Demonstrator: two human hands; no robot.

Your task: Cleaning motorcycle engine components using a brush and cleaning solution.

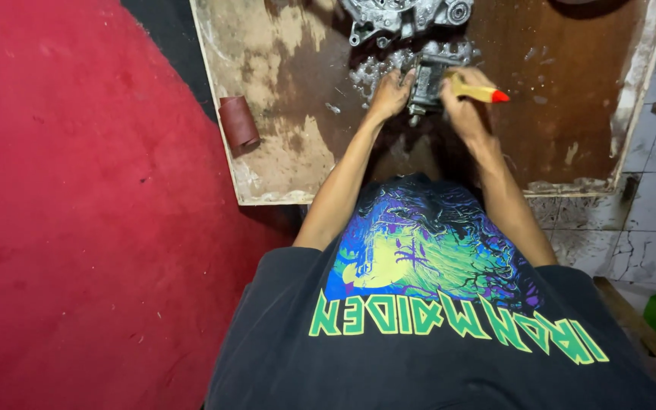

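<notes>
Head view: wet, grimy grey metal engine part (427,80) between both hands.

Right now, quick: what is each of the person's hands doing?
Left hand: closed on the small grey metal engine part, steadying it on the wet wooden board.
Right hand: closed around a brush with a yellow handle and red tip.

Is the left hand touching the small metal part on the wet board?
Touching. The head view shows the left hand pressed against the side of the small metal part, fingers on its edge, with no gap visible between them.
</notes>
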